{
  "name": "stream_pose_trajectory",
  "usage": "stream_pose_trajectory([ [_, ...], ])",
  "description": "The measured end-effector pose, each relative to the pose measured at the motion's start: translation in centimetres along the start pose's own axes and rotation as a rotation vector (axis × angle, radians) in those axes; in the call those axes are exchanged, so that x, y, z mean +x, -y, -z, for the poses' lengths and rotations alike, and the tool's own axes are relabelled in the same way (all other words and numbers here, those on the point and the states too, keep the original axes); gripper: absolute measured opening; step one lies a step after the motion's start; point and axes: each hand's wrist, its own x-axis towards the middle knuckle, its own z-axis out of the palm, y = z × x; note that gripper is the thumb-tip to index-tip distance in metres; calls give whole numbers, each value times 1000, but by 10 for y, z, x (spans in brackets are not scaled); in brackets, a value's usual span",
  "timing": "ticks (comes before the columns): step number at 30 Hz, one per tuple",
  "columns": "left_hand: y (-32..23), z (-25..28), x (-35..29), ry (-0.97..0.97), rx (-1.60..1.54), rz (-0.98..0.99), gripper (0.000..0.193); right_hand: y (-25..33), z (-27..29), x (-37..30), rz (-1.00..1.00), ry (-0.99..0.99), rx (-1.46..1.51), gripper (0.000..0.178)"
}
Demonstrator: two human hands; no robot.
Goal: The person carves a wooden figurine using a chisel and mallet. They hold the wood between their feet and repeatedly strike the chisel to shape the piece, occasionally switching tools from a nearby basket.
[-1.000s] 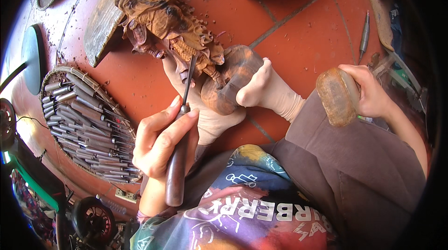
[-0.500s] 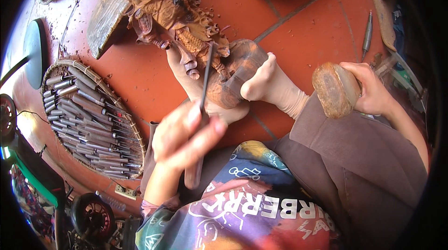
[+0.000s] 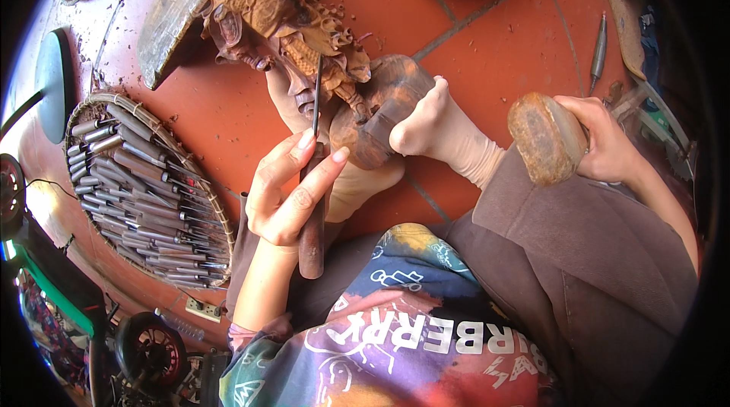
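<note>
My left hand pinches a carving chisel by its dark wooden handle, and the thin blade points away from me. The blade's tip overlaps the lower part of a carved wooden figure; whether it touches I cannot tell. The figure has ragged folds of brown robe and stands on a rounded, polished wooden base. Both of my feet flank that base, one sole against its right side. At the right, my right hand is closed around a worn wooden mallet, held above my thigh.
A woven basket full of wood-handled chisels lies at the left. Behind the figure rests a thick wooden plank. One more slim tool lies on the red tiles at the right. Wood chips are scattered about, and a wheel shows lower left.
The chisel has turned more upright in my left hand, which has come out of its motion blur. The figure has shifted slightly away and left. The mallet has barely moved.
</note>
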Motion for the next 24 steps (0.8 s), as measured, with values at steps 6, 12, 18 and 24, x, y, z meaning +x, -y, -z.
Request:
stream_pose_trajectory([
  [6, 3, -3, 1, 95, 2, -106, 33, -5, -3, -3, -64, -25, 47, 49],
  [12, 9, 1, 5, 193, -16, -222, 32, 0, 2, 1, -31, 39, -34, 46],
  [18, 6, 2, 1, 42, -55, -79, 34, 3, 2, 1, -23, 24, -37, 38],
  [24, -10, 14, 17, 189, -276, -27, 33, 3, -1, 5, 33, -20, 25, 32],
])
